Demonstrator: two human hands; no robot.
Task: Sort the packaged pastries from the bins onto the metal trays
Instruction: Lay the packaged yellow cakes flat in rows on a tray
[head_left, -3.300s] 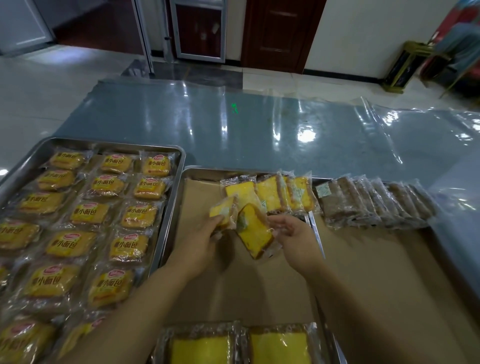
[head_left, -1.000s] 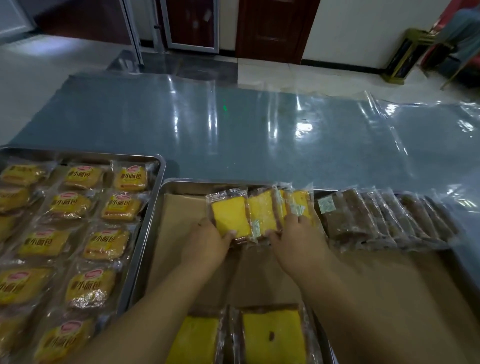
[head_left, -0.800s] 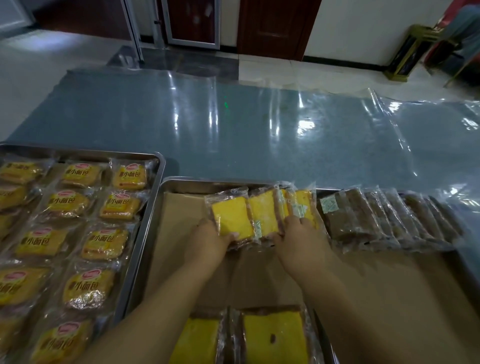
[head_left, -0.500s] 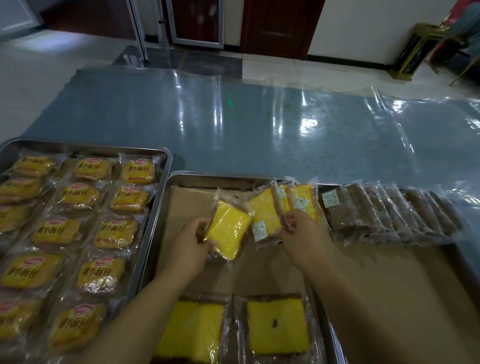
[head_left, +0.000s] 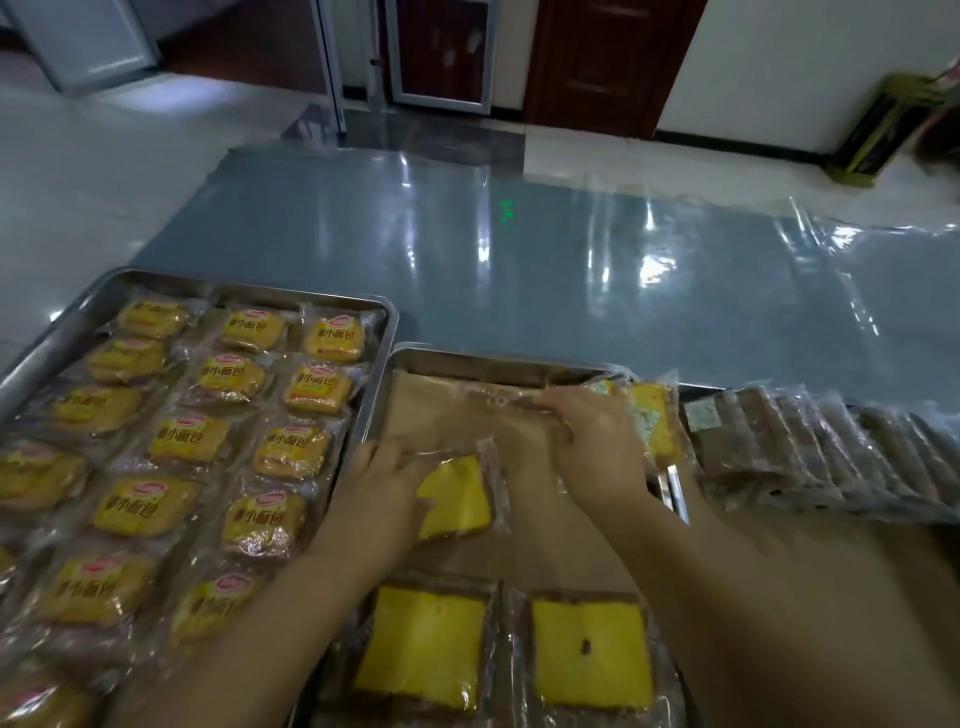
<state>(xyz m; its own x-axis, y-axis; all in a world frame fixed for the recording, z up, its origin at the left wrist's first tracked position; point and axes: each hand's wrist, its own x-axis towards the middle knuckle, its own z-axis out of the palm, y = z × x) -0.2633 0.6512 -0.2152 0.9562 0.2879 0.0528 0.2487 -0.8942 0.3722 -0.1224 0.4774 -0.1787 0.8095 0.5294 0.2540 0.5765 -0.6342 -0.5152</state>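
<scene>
My left hand (head_left: 382, 491) grips one yellow cake packet (head_left: 457, 499) and holds it tilted over the brown paper lining the middle metal tray (head_left: 467, 359). My right hand (head_left: 597, 444) is curled over the remaining yellow cake packets (head_left: 655, 423) standing at the tray's back right, with a clear wrapper edge stretched out to the left of its fingers. Two larger yellow cake packets (head_left: 426, 649) lie flat at the tray's near end. The left metal tray (head_left: 208, 289) is filled with several rows of yellow bun packets (head_left: 189, 441).
A row of brown pastry packets (head_left: 779, 441) leans along the back of the paper-lined right tray. A glossy plastic-covered table surface (head_left: 519, 260) stretches beyond the trays. Doors and tiled floor lie further back.
My left hand has pulled one yellow cake packet out of the standing row, toward me and to the left. My right hand has stayed on the rest of the row.
</scene>
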